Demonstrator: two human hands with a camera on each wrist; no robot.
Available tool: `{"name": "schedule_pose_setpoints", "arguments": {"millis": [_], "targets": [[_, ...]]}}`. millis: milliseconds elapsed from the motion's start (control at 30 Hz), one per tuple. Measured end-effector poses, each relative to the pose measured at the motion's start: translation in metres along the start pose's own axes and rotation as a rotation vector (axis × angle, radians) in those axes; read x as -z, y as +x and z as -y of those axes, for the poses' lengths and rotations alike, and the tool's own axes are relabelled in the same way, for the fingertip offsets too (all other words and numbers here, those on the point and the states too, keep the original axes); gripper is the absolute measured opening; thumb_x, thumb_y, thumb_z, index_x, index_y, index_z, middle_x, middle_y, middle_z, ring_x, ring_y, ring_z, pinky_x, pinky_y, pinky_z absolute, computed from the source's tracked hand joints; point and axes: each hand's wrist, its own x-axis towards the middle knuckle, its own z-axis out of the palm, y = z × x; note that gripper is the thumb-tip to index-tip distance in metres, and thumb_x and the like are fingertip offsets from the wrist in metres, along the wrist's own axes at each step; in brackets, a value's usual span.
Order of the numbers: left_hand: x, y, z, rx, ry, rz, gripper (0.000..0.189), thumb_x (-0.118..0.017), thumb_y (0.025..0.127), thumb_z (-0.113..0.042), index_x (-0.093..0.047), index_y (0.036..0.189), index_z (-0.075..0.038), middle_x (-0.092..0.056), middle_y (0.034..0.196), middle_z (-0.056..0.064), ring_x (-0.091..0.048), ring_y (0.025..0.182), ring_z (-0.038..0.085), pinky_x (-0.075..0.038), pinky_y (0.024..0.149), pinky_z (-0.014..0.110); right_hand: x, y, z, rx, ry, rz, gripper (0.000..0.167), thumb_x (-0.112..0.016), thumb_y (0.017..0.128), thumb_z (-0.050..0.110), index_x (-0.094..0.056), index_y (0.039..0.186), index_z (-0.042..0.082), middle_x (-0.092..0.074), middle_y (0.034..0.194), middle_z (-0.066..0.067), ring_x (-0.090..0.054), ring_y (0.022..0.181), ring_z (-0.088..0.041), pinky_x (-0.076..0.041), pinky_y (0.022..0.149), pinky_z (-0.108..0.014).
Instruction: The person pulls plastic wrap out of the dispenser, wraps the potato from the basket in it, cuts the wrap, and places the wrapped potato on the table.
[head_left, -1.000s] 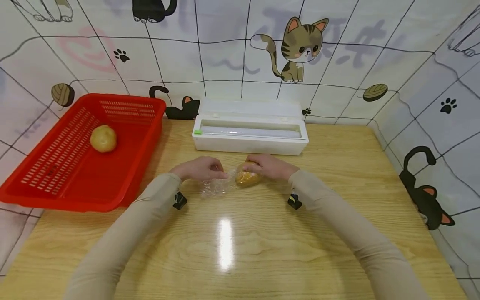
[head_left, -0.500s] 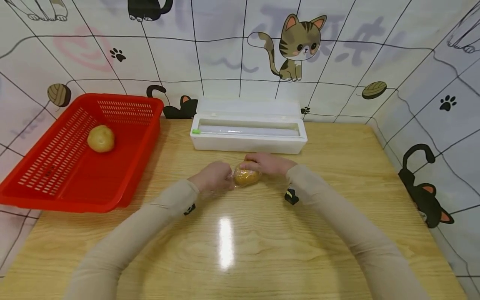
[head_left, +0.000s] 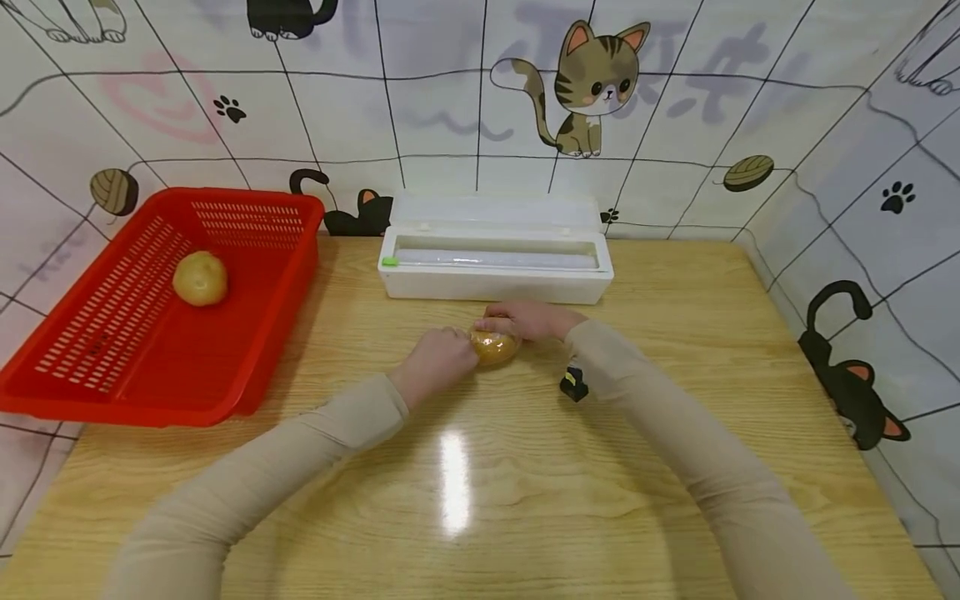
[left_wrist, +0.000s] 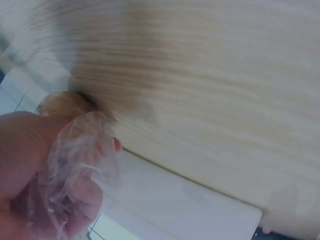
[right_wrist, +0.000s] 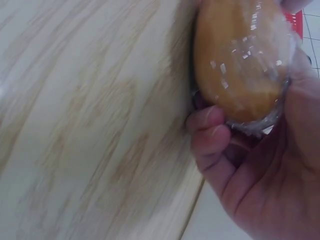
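Note:
A potato [head_left: 495, 347] wrapped in shiny cling film sits just above the wooden table, between the two hands. My right hand [head_left: 531, 320] grips its far right end, fingers curled round it in the right wrist view, where the potato [right_wrist: 240, 60] shows film stretched over its skin. At its left end, my left hand [head_left: 438, 360] clutches the gathered loose end of the cling film [left_wrist: 80, 165], which bunches between thumb and fingers in the left wrist view. The potato's far end is partly hidden by the right hand.
A red plastic basket [head_left: 258, 367] stands at the left with one bare potato [head_left: 200, 278] inside. Behind the hands lies a white box [head_left: 495, 287], lid up, holding a film roll [head_left: 495, 259]. A patterned wall covering [head_left: 435, 117] borders the wooden table [head_left: 570, 500].
My left hand has moved right, up against the potato, and the loose film once spread on the table is now bunched in its grip. The right hand keeps hold with a slight shift.

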Motion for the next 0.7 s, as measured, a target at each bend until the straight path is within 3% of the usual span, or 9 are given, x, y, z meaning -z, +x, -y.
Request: {"name": "schedule_pose_setpoints", "arguments": {"millis": [233,400,567,700], "targets": [[0.001,0.0,-0.002,-0.147,0.252,-0.1,0.025,-0.065,0.085,-0.009,-0.062,0.062,-0.017,-0.055,0.058,-0.004,-0.048,0.051,0.008,-0.043,0.047,0.022,0.006,0.004,0.011,-0.038,-0.018,0.0,0.042,-0.046,0.101,0.043,-0.061,0.115,0.007,-0.062,0.107,-0.009,-0.056,0.098,-0.025,-0.044,0.086,-0.038],[0.007,-0.003,-0.006,-0.265,0.411,-0.202,0.021,-0.064,0.087,-0.01,-0.068,0.069,-0.021,-0.056,0.059,-0.004,-0.051,0.056,0.01,-0.043,0.055,0.027,0.009,0.007,0.014,-0.061,-0.054,-0.001,0.042,-0.048,0.1,0.04,-0.06,0.112,0.002,-0.061,0.097,-0.01,-0.057,0.087,-0.023,-0.046,0.078,-0.035],[0.008,0.0,-0.007,-0.31,0.447,-0.207,0.022,-0.058,0.089,-0.012,-0.067,0.072,-0.022,-0.057,0.063,-0.004,-0.051,0.061,0.011,-0.045,0.067,0.031,0.005,0.005,0.019,-0.12,-0.091,-0.048,0.042,-0.049,0.099,0.041,-0.061,0.107,0.001,-0.061,0.09,-0.008,-0.056,0.08,-0.021,-0.045,0.071,-0.033],[0.009,0.005,-0.004,-0.338,0.408,-0.173,0.023,-0.058,0.089,-0.013,-0.065,0.072,-0.025,-0.058,0.064,-0.005,-0.051,0.061,0.01,-0.045,0.068,0.03,-0.002,0.0,0.02,-0.176,-0.011,-0.123,0.045,-0.047,0.099,0.045,-0.058,0.095,0.002,-0.057,0.08,-0.006,-0.052,0.07,-0.018,-0.043,0.061,-0.029]]}}
